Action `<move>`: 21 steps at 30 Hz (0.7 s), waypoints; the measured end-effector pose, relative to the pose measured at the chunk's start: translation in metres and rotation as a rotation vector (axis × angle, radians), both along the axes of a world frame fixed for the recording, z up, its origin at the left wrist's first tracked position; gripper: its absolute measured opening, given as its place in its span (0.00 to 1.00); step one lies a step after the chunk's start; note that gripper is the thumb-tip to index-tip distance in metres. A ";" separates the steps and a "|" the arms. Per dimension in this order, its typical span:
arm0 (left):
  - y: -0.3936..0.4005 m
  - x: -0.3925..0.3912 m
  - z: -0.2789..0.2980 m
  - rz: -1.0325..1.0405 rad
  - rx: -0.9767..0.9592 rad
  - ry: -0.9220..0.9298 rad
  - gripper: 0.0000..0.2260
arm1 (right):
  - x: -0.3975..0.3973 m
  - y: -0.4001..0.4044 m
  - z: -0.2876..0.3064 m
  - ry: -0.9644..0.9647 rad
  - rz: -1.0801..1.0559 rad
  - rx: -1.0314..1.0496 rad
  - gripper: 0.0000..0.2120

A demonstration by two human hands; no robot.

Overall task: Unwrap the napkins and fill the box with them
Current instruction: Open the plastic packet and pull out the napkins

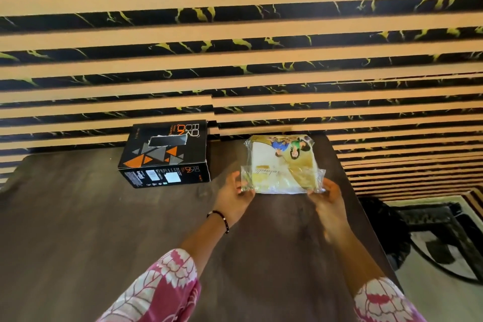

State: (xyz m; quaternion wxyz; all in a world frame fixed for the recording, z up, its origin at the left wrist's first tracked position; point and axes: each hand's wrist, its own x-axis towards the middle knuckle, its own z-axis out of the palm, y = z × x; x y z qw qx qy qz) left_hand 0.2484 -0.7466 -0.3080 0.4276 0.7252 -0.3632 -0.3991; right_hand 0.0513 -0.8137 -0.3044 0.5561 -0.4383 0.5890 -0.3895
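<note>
A pack of napkins (283, 165) in clear plastic wrap with a yellow and white print lies on the dark wooden table (104, 230), near its far right side. My left hand (235, 196) pinches the wrap at the pack's near left corner. My right hand (326, 198) pinches the wrap at the near right corner. A black tissue box (167, 157) with orange and grey triangles stands to the left of the pack, with a torn slot in its top face.
A wall of tan slats and black marble strips (235, 60) rises right behind the table. The table's right edge (366, 217) drops to a floor with a black-and-white rug (444, 248).
</note>
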 end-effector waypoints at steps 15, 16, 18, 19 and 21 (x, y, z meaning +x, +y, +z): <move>0.198 0.006 0.007 -0.007 -0.050 -0.065 0.17 | -0.002 0.184 0.005 0.142 0.142 0.069 0.20; 0.210 0.004 0.007 -0.009 -0.061 -0.036 0.16 | -0.003 0.195 0.005 0.129 0.134 0.076 0.20; 0.236 0.001 0.008 -0.017 -0.058 0.024 0.16 | -0.003 0.217 0.004 0.114 0.120 0.081 0.18; 0.249 -0.001 0.006 -0.021 -0.042 0.056 0.16 | -0.003 0.228 0.004 0.118 0.114 0.079 0.17; 0.269 -0.005 0.005 -0.037 0.005 0.112 0.17 | -0.007 0.242 0.003 0.153 0.090 0.083 0.14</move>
